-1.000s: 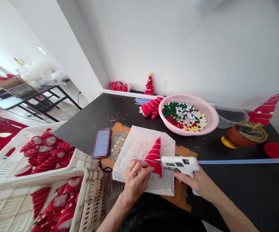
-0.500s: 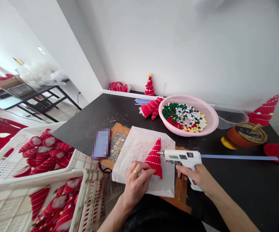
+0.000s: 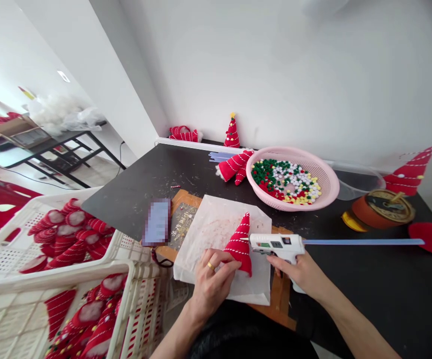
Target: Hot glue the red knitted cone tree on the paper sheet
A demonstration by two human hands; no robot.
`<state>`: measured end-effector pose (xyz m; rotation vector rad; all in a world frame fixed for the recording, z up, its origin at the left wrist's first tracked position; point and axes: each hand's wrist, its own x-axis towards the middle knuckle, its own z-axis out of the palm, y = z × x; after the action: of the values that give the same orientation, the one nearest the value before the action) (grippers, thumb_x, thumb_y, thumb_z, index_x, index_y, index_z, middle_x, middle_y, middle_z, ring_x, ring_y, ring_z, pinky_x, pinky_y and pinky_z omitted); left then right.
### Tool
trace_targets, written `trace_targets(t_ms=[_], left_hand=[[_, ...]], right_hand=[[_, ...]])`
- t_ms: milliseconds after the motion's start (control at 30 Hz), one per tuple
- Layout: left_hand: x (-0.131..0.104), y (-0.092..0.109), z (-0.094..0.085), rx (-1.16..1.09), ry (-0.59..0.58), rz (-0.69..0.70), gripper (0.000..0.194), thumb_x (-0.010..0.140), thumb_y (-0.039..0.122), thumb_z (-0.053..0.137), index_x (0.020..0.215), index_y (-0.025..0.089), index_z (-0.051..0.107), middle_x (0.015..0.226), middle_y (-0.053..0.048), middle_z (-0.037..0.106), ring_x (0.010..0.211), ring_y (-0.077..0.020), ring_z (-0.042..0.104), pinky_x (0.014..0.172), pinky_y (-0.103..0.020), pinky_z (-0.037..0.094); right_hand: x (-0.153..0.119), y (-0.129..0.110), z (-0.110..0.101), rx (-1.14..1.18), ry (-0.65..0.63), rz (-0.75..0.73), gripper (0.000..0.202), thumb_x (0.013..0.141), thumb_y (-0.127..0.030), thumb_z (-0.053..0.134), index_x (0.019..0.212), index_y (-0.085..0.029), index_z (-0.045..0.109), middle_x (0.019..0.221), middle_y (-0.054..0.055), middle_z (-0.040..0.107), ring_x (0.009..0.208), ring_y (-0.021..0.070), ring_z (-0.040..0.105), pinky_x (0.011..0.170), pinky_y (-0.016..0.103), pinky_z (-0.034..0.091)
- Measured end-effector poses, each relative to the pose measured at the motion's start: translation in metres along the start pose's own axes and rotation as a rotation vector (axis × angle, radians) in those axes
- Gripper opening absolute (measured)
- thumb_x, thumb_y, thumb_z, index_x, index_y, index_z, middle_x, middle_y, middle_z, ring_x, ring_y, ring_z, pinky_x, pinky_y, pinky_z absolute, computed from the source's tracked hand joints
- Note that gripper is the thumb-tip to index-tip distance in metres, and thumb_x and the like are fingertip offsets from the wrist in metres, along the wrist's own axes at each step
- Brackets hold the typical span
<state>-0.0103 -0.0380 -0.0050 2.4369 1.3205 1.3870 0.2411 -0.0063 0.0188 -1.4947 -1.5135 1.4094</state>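
My left hand (image 3: 216, 281), with a ring on one finger, pinches the lower left of a red cone with white twisted stripes (image 3: 240, 244). The cone lies on a white sheet (image 3: 201, 239), its tip pointing away from me. In my right hand (image 3: 298, 271) is a white hot glue gun (image 3: 277, 243), fingers wrapped round its handle. Its nozzle points left and is at the cone's middle; whether it touches the cloth I cannot tell. A long translucent glue stick (image 3: 365, 242) sticks out of the gun's back.
A pink basket (image 3: 331, 187) of coloured pompoms stands behind the sheet. To the right is an amber jar with a brown band (image 3: 372, 212). A phone (image 3: 156, 222) lies left of the sheet. White crates (image 3: 126, 284) of red cones stand at lower left. A decorated cone (image 3: 232, 133) stands by the wall.
My right hand has moved the glue gun a little to the left, bringing its nozzle over the cone. The left hand and the cone stay in place.
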Motion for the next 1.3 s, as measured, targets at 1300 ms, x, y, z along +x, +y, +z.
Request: trace_targets(t_ms=[1300], left_hand=[[-0.018, -0.021, -0.003, -0.097, 0.135, -0.351, 0.019, 0.091, 0.009, 0.060, 0.094, 0.023, 0.072, 0.093, -0.002, 0.068, 0.085, -0.0167, 0.069, 0.078, -0.028, 0.056]], right_hand=[[0.000, -0.002, 0.004, 0.294, -0.025, 0.118, 0.038, 0.081, -0.053, 0.077, 0.086, -0.015, 0.072, 0.064, 0.005, 0.069, 0.055, 0.0163, 0.054, 0.056, 0.030, 0.043]])
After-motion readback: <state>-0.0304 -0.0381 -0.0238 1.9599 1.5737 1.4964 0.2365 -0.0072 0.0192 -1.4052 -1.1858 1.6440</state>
